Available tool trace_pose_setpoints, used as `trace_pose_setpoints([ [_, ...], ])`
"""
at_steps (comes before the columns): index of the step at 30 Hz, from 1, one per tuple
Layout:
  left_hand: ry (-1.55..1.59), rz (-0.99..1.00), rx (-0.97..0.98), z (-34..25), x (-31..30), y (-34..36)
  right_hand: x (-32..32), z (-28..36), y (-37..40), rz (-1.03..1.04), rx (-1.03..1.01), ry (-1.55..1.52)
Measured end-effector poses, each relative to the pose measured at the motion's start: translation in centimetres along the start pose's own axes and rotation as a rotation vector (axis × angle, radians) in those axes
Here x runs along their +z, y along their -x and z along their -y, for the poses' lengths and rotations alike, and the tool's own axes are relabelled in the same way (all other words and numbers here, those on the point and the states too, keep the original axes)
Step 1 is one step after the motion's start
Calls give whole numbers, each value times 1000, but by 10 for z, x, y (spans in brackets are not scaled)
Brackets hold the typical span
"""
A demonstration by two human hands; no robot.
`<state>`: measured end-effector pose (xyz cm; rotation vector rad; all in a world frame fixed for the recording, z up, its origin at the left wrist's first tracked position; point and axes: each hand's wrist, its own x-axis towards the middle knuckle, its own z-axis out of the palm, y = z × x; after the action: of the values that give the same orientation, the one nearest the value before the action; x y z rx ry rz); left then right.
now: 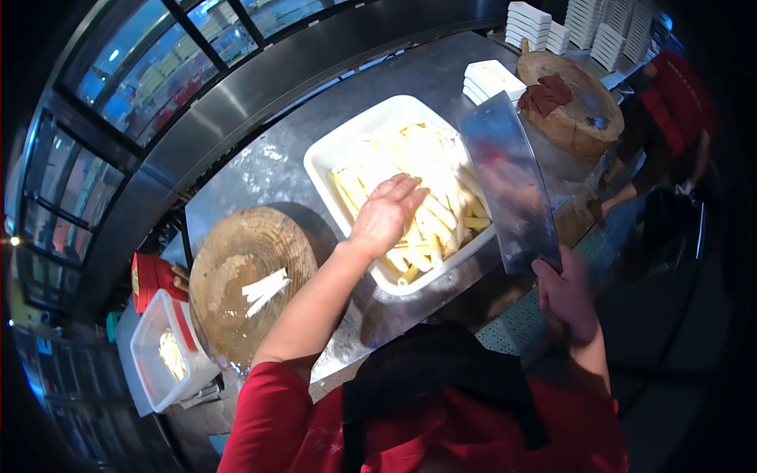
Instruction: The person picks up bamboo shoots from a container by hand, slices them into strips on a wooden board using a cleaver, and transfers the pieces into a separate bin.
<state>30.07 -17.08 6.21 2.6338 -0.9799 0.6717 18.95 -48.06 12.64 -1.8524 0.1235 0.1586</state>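
Note:
My left hand (pixel 389 214) reaches into a white tub (pixel 322 167) and rests on a heap of long, pale yellow stalks (pixel 434 225). Its fingers look stretched out over the stalks, though their tips are partly lost against the bright pile. In my right hand (pixel 566 298) is the handle of a large cleaver (pixel 511 185). The broad blade stands up beside the tub's right rim, away from the stalks. To the left, a few white cut strips (pixel 266 292) lie on a round wooden chopping block (pixel 225 272).
A clear plastic container (pixel 150 355) holding pale strips stands left of the block, near a red box (pixel 154 280). At the back right are another wooden block (pixel 583 126) with a dark red cloth (pixel 548 94) and stacked white trays (pixel 527 27). A person in red (pixel 678 98) is at far right.

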Motion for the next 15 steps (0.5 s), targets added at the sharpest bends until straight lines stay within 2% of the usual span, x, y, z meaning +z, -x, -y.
trace_pose_setpoints([
  [1,-6,3,14,2,5,-2,-4,-3,1,-9,-22,4],
  [3,-117,199,-3,2,12,2,-10,-10,4,-19,-10,-4],
  [6,-177,202,-12,-6,14,20,-12,-12,2,-15,-7,13],
  [7,-139,101,1,-7,13,22,-12,-12,1,-1,-14,37],
  [11,-115,135,-28,-6,0,19,-7,-3,-14,47,-29,62],
  [14,-108,30,-28,0,-15,27,2,8,-27,103,-41,77],
  [15,1,-133,-144,-1,-27,30,7,13,-31,122,-36,48],
])
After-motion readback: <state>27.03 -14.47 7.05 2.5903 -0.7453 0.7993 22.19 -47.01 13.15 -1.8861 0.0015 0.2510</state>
